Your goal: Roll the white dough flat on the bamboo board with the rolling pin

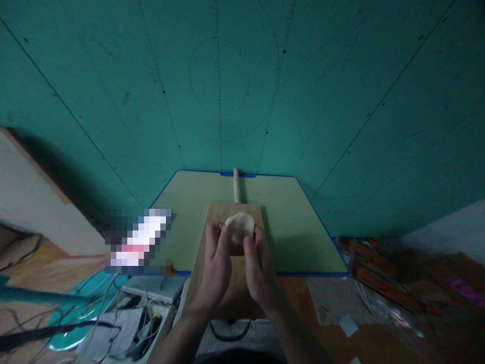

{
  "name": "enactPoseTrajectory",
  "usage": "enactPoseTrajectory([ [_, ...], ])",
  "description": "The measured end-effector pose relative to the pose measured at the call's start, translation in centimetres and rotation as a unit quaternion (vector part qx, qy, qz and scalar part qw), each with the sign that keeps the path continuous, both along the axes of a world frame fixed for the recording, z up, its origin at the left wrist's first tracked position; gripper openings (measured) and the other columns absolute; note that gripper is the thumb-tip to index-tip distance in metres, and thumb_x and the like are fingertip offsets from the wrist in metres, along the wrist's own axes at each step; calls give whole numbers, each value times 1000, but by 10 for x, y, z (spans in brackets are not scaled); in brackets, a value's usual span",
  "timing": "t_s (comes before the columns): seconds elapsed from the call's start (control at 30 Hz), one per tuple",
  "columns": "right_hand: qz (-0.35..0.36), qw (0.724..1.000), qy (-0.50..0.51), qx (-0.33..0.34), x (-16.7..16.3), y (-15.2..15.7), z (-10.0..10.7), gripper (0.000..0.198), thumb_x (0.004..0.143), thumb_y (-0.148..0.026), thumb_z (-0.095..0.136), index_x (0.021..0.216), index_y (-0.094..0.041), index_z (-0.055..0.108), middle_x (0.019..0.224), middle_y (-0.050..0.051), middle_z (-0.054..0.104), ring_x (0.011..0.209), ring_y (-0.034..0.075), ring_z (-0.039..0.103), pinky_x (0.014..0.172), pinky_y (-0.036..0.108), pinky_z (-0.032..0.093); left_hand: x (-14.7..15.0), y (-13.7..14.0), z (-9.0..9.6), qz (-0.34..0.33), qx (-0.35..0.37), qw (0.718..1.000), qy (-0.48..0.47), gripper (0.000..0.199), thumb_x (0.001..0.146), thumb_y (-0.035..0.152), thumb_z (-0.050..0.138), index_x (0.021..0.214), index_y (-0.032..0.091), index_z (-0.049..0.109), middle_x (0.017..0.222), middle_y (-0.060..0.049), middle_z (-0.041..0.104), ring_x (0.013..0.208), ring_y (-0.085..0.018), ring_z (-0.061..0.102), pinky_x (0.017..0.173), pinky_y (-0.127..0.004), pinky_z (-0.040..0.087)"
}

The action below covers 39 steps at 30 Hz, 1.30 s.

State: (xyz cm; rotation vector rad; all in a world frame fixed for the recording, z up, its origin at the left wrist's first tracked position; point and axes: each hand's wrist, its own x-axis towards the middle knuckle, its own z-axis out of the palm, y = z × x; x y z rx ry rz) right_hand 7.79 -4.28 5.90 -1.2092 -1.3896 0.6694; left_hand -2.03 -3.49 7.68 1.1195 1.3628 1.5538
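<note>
Pale dough disc (240,226) is up btwn my two hands, over the far half of the wooden board (235,283); looks lifted clear of it, tho can't tell by how much. Left hand (219,253) pinches the left edge w/ thumb & fingers, right hand (260,260) pinches the lower right edge same way. Both gripping, neither free.

What could go wrong: if I pull the hands apart too hard, the middle prob thins & tears b/c all the load sits on two small pinches. Thumbs pressing deep could poke thru. If one side slips, it'd fold on itself & maybe stick, or flop onto the board crooked.

Past the board's far end, a round wooden rod (237,186) lies lengthwise on the bench (303,232); can't tell if it's joined to the board. A knock on the board might shift it. Left side of bench: bright thing, pixelated, can't make out. Green wall (242,101) behind; cables (108,298) down left, clear plastic (397,313) down right.
</note>
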Motion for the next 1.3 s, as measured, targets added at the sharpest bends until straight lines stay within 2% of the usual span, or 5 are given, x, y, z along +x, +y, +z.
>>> enactPoseTrajectory([
  [0.23,-40,994,-98,30,-6,9,2,32,102,-46,41,84,-23,54,68,1,61,61,17,57,54,27,34,0,0,10,-5,45,992,120,31,89,45,50,80,19,62,70,-1,65,65,-16,60,59,-24,46],
  [0.8,-28,997,40,52,10,17,23,35,101,-44,40,77,-23,55,69,-1,59,64,15,54,59,25,43,-34,2,26,28,24,986,160,34,82,48,53,64,19,60,55,2,51,55,-14,47,48,-23,35],
  [1.03,-43,995,32,90,2,19,1,34,104,-43,37,112,-20,61,110,10,69,104,21,64,91,36,52,-20,-2,-3,-68,-41,994,-77,58,84,72,51,92,17,63,88,-6,67,81,-20,63,70,-30,53],
  [1.17,36,993,-67,92,-6,-13,2,49,104,-38,40,150,-20,41,153,13,46,143,26,41,116,48,37,-14,-13,-13,-108,-50,986,-119,59,81,63,63,122,20,61,125,-12,66,115,-26,62,95,-35,52],
  [1.3,120,988,-61,70,-3,-37,8,45,104,-36,43,148,-27,45,149,9,52,139,25,47,114,44,42,-20,-15,-13,-80,-76,985,-132,51,78,58,71,111,19,65,110,-9,70,104,-24,66,88,-33,55],
])
